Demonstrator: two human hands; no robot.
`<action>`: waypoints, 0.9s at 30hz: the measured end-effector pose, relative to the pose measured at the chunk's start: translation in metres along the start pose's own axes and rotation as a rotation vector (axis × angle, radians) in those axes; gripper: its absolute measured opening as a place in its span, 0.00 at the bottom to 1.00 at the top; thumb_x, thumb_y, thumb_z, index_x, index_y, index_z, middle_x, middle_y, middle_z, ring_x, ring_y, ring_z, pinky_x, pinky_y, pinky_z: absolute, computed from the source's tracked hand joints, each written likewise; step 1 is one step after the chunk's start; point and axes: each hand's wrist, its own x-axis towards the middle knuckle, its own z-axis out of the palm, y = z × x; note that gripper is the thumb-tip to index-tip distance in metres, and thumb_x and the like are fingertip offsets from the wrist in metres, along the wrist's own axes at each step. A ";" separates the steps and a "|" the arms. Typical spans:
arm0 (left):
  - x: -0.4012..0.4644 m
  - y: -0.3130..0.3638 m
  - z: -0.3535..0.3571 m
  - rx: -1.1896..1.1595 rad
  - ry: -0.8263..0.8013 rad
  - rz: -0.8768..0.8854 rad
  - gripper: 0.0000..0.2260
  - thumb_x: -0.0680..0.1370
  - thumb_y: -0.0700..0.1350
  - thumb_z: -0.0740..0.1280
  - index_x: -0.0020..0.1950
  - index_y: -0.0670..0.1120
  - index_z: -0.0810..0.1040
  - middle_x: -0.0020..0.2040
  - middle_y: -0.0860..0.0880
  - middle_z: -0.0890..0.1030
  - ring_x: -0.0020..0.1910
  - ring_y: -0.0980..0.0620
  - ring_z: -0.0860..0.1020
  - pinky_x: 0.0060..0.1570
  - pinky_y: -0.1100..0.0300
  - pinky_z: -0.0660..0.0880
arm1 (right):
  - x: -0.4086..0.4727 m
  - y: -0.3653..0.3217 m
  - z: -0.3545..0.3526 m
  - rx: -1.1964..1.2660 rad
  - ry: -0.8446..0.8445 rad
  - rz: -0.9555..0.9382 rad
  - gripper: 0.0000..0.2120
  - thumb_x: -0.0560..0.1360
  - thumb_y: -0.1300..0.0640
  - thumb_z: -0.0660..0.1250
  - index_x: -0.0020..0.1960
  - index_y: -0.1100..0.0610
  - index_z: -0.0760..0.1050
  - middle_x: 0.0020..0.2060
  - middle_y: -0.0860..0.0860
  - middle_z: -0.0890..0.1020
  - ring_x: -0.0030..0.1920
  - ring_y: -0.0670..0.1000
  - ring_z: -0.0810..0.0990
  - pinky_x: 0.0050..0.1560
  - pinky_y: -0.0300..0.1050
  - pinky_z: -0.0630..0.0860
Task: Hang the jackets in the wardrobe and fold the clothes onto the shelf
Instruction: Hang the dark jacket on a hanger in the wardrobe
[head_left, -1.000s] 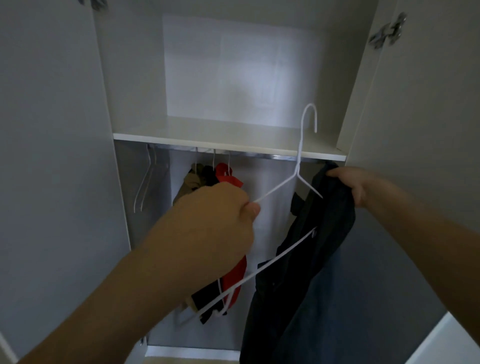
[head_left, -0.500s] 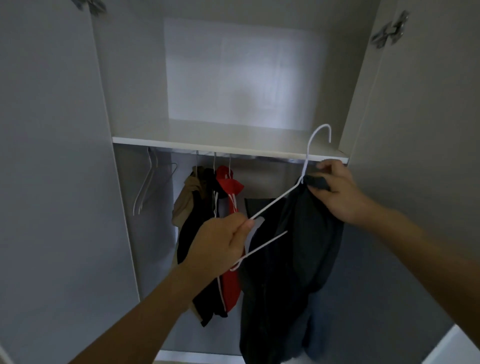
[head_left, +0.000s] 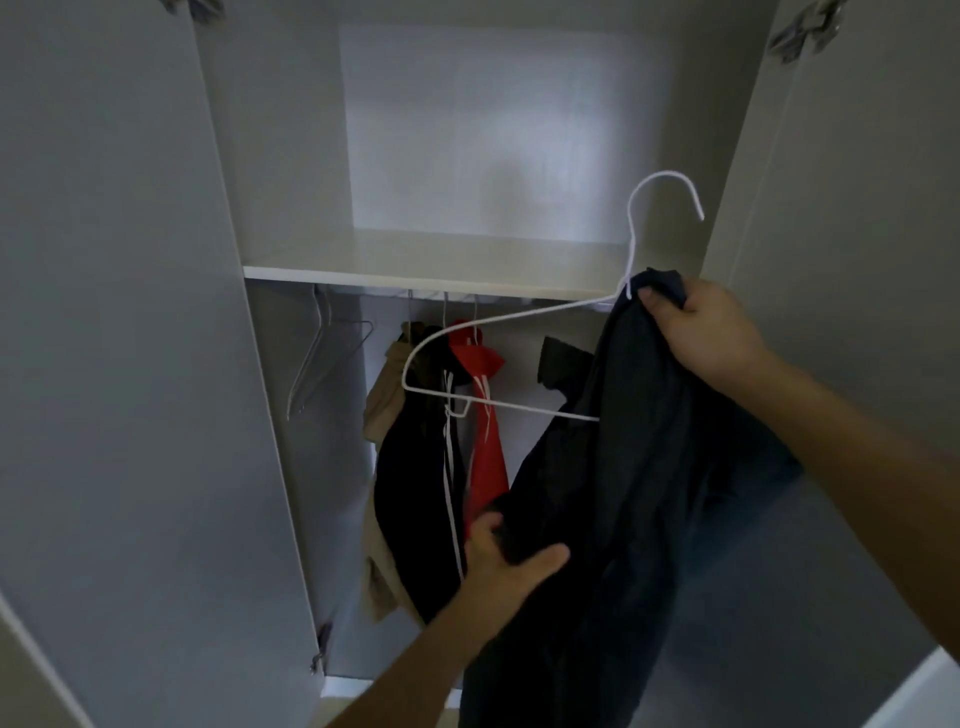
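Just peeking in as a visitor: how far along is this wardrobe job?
Done: a tan, a black and a red garment already hang under the shelf.

In hand: the right hand pinches a dark jacket at the neck of a white hanger; the left hand grips the fabric lower down. Only one shoulder looks on.

Left: hooking it up. No folded clothes are visible on the shelf.

Before you, the wardrobe (head_left: 291, 156) stands with both doors open. Its shelf (head_left: 415, 273) spans the upper part; the rail beneath carries spare hangers (head_left: 322, 358) at left and hung jackets (head_left: 415, 493) at centre. Your jacket (head_left: 623, 493), half on its hanger (head_left: 519, 322), hangs in front, right of them.
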 end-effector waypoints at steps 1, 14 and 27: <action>0.001 -0.009 0.013 0.063 0.009 -0.002 0.51 0.53 0.66 0.80 0.69 0.54 0.60 0.66 0.50 0.70 0.63 0.50 0.75 0.64 0.51 0.74 | -0.002 -0.001 0.000 0.008 0.008 0.010 0.16 0.80 0.44 0.60 0.55 0.54 0.78 0.52 0.58 0.82 0.54 0.60 0.78 0.49 0.48 0.71; 0.045 0.138 -0.123 0.126 0.197 -0.079 0.13 0.76 0.46 0.71 0.55 0.39 0.80 0.52 0.39 0.83 0.49 0.42 0.82 0.47 0.52 0.79 | -0.057 0.026 -0.040 -0.234 0.046 -0.121 0.18 0.78 0.44 0.59 0.60 0.55 0.74 0.49 0.63 0.82 0.51 0.66 0.80 0.48 0.55 0.76; 0.015 0.308 -0.061 0.266 0.012 -0.094 0.11 0.81 0.47 0.65 0.50 0.38 0.78 0.46 0.41 0.82 0.43 0.44 0.79 0.51 0.51 0.77 | -0.058 -0.014 -0.017 -0.444 -0.017 -0.307 0.15 0.78 0.48 0.62 0.61 0.52 0.70 0.44 0.60 0.83 0.44 0.63 0.81 0.37 0.49 0.68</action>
